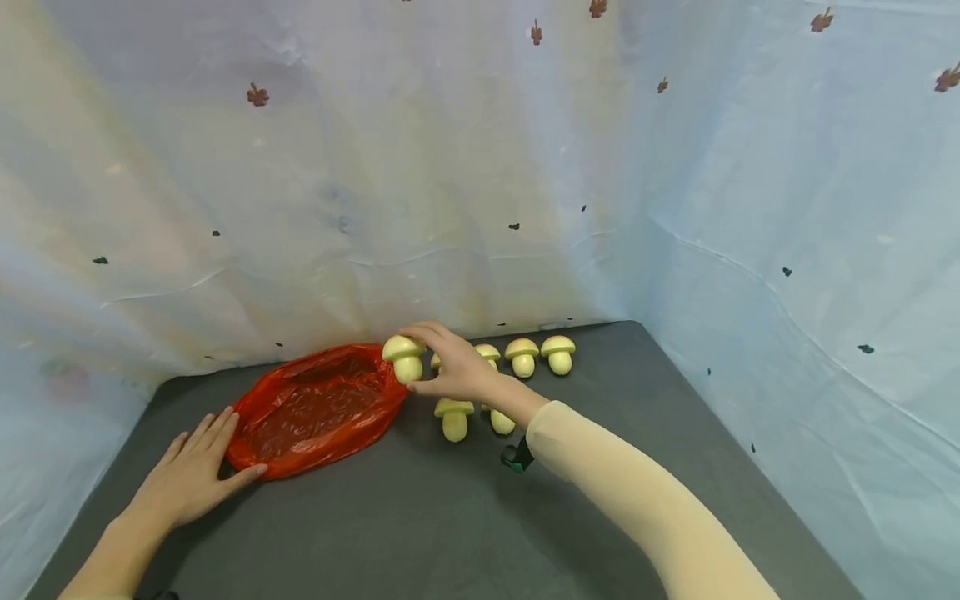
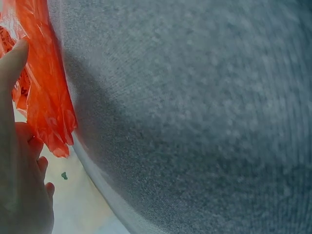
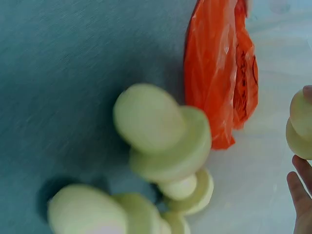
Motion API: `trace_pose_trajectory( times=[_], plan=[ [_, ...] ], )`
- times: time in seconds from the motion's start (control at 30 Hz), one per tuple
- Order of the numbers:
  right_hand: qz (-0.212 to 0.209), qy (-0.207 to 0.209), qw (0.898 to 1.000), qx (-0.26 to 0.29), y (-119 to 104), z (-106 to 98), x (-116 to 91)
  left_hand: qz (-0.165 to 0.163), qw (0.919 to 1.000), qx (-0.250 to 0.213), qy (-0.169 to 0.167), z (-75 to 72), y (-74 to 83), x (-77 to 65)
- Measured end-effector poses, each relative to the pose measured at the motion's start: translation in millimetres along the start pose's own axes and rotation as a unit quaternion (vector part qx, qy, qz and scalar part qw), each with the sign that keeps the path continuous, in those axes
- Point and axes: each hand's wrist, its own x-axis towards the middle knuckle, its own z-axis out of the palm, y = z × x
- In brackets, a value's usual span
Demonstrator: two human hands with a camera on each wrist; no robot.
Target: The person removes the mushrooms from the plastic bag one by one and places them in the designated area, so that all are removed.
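My right hand (image 1: 457, 364) pinches a pale yellow toy mushroom (image 1: 406, 358), cap up, beside the right rim of the red plastic bag (image 1: 315, 462). The same mushroom (image 3: 301, 122) appears at the right edge of the right wrist view, held off the table. The bag lies with its mouth spread wide, and no mushroom shows inside. At its left side, my left hand (image 1: 187, 477) rests with fingers extended and thumb apart, touching the rim. In the left wrist view, the thumb (image 2: 14, 61) lies against the red plastic.
More mushrooms stand to the right on the dark grey table (image 1: 375, 533): a front mushroom (image 1: 454, 419) and several in a back row, including the rightmost mushroom (image 1: 558, 354). My right hand and forearm partly hide some. A patterned curtain (image 1: 420, 167) hangs behind the table and along its sides.
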Motion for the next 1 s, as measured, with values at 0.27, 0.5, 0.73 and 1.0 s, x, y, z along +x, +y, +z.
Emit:
trace_pose_trajectory(
  times=[0.27, 0.5, 0.73, 1.0],
  plan=[
    [0.021, 0.028, 0.999, 0.014, 19, -25, -37, -0.002, 1.0000, 0.005, 0.003, 4.8, -3.1, 3.1],
    [0.028, 0.058, 0.998, 0.007, 39, -39, -66, -0.005, 1.0000, 0.005, -0.003, 6.6, -6.4, 2.6],
    [0.054, 0.088, 0.995, -0.009, 60, -51, -98, -0.007, 1.0000, 0.004, -0.003, 4.6, -4.1, 1.8],
    [0.103, 0.093, 0.989, -0.041, 83, -62, -137, -0.006, 0.9999, 0.008, -0.004, 7.4, -7.3, 2.5]
  ],
)
